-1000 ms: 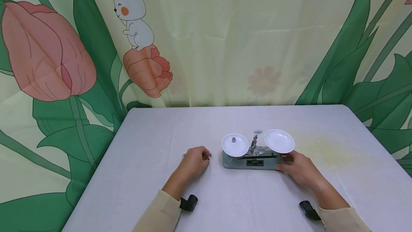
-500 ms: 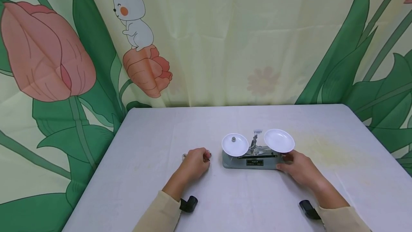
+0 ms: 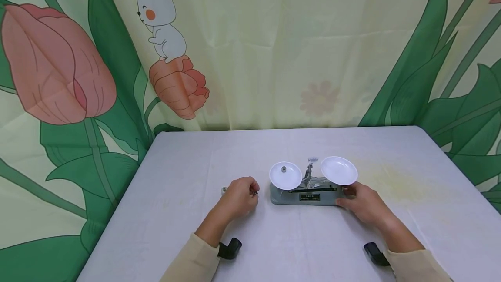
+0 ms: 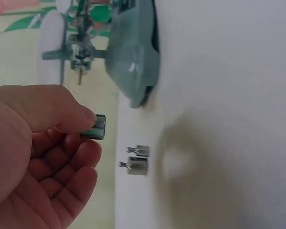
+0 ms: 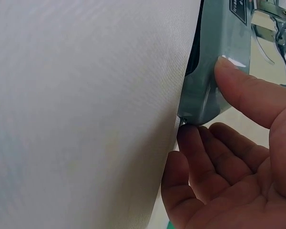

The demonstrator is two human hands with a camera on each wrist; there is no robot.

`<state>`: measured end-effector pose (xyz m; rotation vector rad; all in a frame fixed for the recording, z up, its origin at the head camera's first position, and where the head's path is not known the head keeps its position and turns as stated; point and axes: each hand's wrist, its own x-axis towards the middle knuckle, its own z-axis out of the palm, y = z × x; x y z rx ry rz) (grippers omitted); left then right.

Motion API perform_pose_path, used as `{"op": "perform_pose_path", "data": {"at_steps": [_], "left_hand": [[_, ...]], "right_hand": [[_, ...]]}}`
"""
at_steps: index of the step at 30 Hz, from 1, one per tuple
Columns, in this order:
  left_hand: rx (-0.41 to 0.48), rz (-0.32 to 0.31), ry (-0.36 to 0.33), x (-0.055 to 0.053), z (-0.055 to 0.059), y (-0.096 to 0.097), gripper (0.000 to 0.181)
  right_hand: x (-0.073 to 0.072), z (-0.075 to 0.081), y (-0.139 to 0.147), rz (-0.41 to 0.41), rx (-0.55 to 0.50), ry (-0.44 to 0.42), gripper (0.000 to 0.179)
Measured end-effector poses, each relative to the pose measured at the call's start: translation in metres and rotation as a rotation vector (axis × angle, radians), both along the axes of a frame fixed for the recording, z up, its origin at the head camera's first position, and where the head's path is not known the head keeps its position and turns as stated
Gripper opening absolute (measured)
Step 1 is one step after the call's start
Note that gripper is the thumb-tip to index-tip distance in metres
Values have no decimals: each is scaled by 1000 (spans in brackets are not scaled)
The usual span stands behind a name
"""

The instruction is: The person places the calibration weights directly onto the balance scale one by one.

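My left hand (image 3: 239, 197) pinches a small metal weight (image 4: 100, 127) between thumb and index finger, over the table left of the balance scale (image 3: 279, 198). In the left wrist view two knobbed metal weights (image 4: 137, 166) stand side by side on the table beyond the fingers. The scale has a grey-green base and two white pans. One small weight (image 3: 283, 169) sits on its left pan (image 3: 277, 182), while the right pan (image 3: 339, 170) carries nothing. At the base's right end my right hand (image 3: 364, 206) grips it, thumb on the front and fingers curled at the end.
A white cloth covers the table (image 3: 176, 221). Behind its far edge hangs a printed curtain (image 3: 250, 47) with a rabbit and plants. Both wrists wear black cameras (image 3: 229, 248).
My left hand has shifted slightly up and to the right, and its fingertips have drawn in closer. My right hand keeps its place on the scale's base.
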<state>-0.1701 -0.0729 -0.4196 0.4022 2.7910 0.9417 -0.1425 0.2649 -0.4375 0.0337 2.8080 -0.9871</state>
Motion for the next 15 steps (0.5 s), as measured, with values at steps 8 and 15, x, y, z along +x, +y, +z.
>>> {"op": "perform_pose_path", "data": {"at_steps": [8,15], "left_hand": [[9,-23,48,5,16,3,11],[99,-32,114,7,26,3,12]], "right_hand": [[1,-1,1,3,-9,6,71],[1,-1,1,7,-15,11,70]]}}
